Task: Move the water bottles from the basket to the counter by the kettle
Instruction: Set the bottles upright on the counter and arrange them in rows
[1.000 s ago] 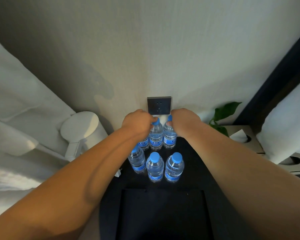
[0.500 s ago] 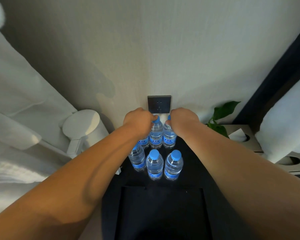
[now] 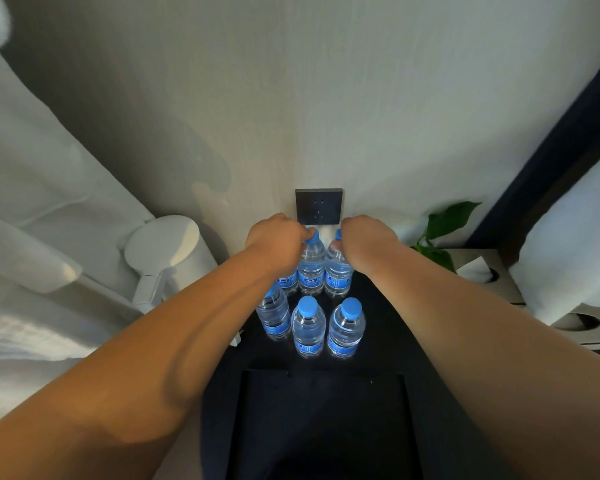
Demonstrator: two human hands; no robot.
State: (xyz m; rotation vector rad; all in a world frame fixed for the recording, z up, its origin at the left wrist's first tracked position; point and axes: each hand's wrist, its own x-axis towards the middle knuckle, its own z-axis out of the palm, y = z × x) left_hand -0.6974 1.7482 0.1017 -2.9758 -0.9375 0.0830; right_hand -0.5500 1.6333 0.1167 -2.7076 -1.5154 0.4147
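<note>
Several clear water bottles with blue caps stand in two rows on the dark counter (image 3: pixel 388 334) against the wall. My left hand (image 3: pixel 276 239) grips the cap of the back middle bottle (image 3: pixel 310 268). My right hand (image 3: pixel 368 237) grips the top of the back right bottle (image 3: pixel 336 275). A third back bottle (image 3: pixel 287 282) is mostly hidden under my left wrist. The front row holds three bottles: left (image 3: pixel 274 315), middle (image 3: pixel 308 327) and right (image 3: pixel 346 329). The white kettle (image 3: pixel 167 258) stands just left of the bottles. No basket is recognisable.
A black wall socket (image 3: pixel 318 206) sits right behind my hands. A green plant (image 3: pixel 440 233) and a tissue box (image 3: pixel 482 271) stand to the right. White fabric (image 3: pixel 32 237) hangs at left. A dark rectangular recess (image 3: pixel 323 427) lies in front of the bottles.
Both hands have stayed on the tops of the two back bottles. The view has shifted slightly; nothing was let go or lifted clear.
</note>
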